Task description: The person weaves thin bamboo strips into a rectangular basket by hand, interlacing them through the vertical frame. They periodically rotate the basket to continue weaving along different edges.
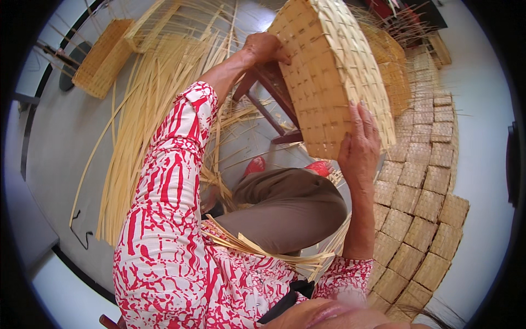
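A boxy woven bamboo basket (315,82) is held up tilted in front of me, its plaited side and edge facing me. My left hand (266,48) grips its far left edge, thumb against the weave and the other fingers hidden behind. At the near right corner, my right hand (359,142) clasps the basket, fingers stretched along one face and thumb on the adjoining one. Below the basket, partly hidden by it, stands a dark red wooden stool (268,98). Loose bamboo strips (246,244) lie across my lap.
Long pale bamboo strips (148,115) spread over the grey floor at left. Beyond them sits another woven basket (104,60) with strips sticking out. Many small woven pieces (422,203) are laid in rows on the right. A bent black hook (82,233) lies at lower left.
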{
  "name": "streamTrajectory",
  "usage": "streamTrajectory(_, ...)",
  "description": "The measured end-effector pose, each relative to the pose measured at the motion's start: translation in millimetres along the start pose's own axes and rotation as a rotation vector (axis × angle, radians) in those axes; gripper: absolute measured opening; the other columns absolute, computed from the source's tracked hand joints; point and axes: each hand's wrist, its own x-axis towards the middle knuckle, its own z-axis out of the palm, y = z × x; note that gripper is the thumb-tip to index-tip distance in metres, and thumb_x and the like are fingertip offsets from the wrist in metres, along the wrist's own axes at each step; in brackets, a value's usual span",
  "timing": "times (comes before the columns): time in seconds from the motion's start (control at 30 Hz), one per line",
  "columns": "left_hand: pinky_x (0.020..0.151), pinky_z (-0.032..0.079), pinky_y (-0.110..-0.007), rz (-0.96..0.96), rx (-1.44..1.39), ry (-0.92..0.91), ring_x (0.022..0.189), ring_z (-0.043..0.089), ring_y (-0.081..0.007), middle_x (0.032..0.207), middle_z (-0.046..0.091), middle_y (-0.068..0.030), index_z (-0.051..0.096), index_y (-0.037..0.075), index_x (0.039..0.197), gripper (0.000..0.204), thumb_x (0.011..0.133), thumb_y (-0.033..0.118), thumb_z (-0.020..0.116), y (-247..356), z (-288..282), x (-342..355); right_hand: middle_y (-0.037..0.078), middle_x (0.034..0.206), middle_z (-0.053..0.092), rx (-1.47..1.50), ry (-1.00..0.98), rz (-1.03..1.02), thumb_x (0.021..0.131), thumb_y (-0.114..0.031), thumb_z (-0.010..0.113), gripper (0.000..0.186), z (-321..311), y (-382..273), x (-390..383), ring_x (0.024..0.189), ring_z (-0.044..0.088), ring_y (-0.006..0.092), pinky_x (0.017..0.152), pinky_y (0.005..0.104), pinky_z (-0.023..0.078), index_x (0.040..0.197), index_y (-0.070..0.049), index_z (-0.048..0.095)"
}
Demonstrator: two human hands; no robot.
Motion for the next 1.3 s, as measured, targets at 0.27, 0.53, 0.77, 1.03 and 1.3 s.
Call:
streamTrajectory(0.27,0.064,0.055,-0.039,0.048,-0.129,-0.083,0.072,0.071,-0.0242,0.079,0.074,-0.0109,0.078,0.005,0.088,0.056,0.08,0.06,0.079,-24.4,-13.3,-51.9,0.018,0.152,0.053,0.586,0.066,0.108,0.102,-0.026,0.066,0.057,-25.7,82.4,12.4,0.14,0.051,0.0302,0.115,0.038,0.039,0.148,0.003,0.049)
streamTrajectory(0.53,0.084,0.055,-0.035,0.23,-0.859,-1.008,0.095,0.068,-0.0177,0.103,0.072,-0.0089,0.072,0.002,0.112,0.036,0.093,0.032,0.079,60.5,-11.3,-220.0,0.002,0.126,0.068,0.837,-0.459,0.587,0.104,-0.044,0.057,0.043,40.7,224.3,-18.5,0.119,0.06,0.0177,0.092,0.0404,0.055,0.131,-0.013,0.068)
streamTrajectory(0.77,0.071,0.056,-0.041,0.575,-0.512,-1.06,0.08,0.071,-0.0309,0.083,0.07,-0.0139,0.067,0.002,0.097,0.069,0.075,0.066,0.08,127.9,-78.0,-289.2,0.009,0.142,0.057,1.005,-0.558,0.836,0.091,-0.073,0.059,0.077,24.9,148.4,-20.5,0.127,0.055,0.0293,0.091,0.0468,0.057,0.144,-0.018,0.054)
streamTrajectory(1.03,0.07,0.052,-0.049,0.667,-0.387,-1.376,0.077,0.068,-0.0399,0.079,0.067,-0.0238,0.069,-0.002,0.096,0.073,0.099,0.069,0.051,143.2,-85.7,-292.7,0.009,0.133,0.061,1.294,-0.233,0.995,0.089,-0.045,0.075,0.06,55.7,132.0,-66.9,0.119,0.061,0.0277,0.082,0.0493,0.061,0.138,-0.016,0.057)
streamTrajectory(1.3,0.072,0.054,-0.051,0.848,-0.102,-1.566,0.08,0.069,-0.0433,0.083,0.069,-0.0255,0.068,-0.001,0.093,0.044,0.096,0.043,0.061,168.2,-62.3,-306.6,0.003,0.116,0.069,1.448,0.188,1.035,0.095,-0.037,0.071,0.044,84.2,120.7,-148.8,0.099,0.069,0.0169,0.072,0.0442,0.063,0.133,-0.016,0.063)
